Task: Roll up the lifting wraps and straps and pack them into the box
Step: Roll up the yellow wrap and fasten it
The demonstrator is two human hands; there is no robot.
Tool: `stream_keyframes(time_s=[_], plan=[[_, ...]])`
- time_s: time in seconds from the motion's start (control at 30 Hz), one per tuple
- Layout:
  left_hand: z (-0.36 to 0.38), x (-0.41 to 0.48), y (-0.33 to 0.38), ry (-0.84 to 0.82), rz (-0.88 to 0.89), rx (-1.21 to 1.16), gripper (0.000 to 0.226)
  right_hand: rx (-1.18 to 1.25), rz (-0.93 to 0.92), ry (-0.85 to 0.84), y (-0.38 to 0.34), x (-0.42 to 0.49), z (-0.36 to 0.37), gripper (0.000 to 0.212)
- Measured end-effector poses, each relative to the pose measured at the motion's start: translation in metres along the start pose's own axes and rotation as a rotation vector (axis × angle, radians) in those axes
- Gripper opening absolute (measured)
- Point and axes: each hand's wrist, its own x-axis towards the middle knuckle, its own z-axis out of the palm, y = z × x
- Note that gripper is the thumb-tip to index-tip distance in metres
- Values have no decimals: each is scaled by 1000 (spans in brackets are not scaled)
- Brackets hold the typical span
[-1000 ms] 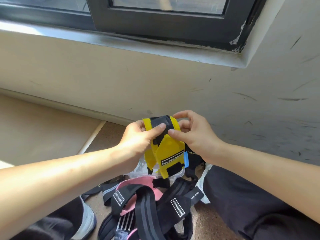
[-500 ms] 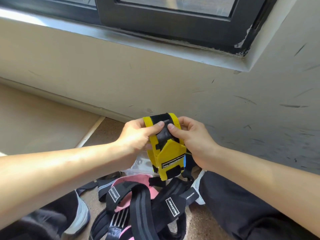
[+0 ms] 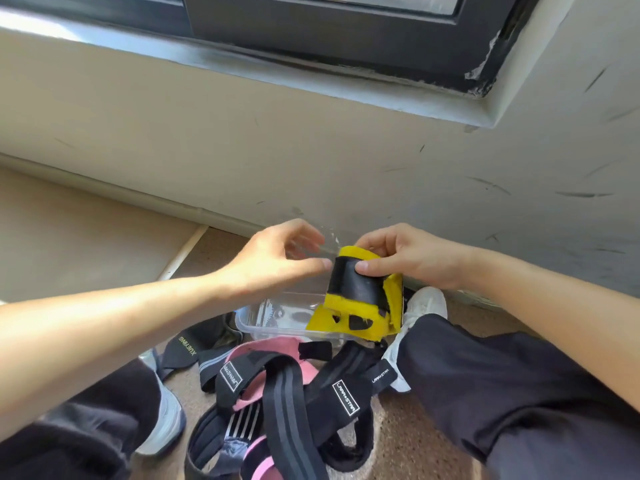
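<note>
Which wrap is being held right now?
The yellow wrap, held by the right hand over the clear box; the pink and black ones lie piled on the floor.

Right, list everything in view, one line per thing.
yellow and black wrap: one, yellow with a black band, held above the box
clear plastic box: one, transparent, on the floor near the wall
black and pink straps: tangled pile, count unclear, on the floor between the legs
black XUEYING wrap: one, left of the pile
window frame: one, dark, at the top
shoes: two, whitish, on either side of the pile
trousers: black, both legs
left hand: thumb tip at the wrap's edge
right hand: pinches the wrap
</note>
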Motion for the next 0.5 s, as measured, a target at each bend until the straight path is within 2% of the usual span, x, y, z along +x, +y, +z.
stream_keyframes(time_s=[0.07,0.17,0.27,0.37,0.5], plan=[[9,-1,-1,-220,24,-91,62,-6,0,-40,-5,-4,-5,23],[19,-1,0,-372,32,-192,59,-63,-2,-105,-14,-11,-12,26],[20,5,0,-378,-5,-232,32,-141,6,-136,-20,-18,-20,26],[18,12,-6,-402,-43,-211,13,-237,4,10,-29,-26,-35,21],[15,15,-19,-366,-36,-50,6,-423,33,213,-34,-34,-51,14]])
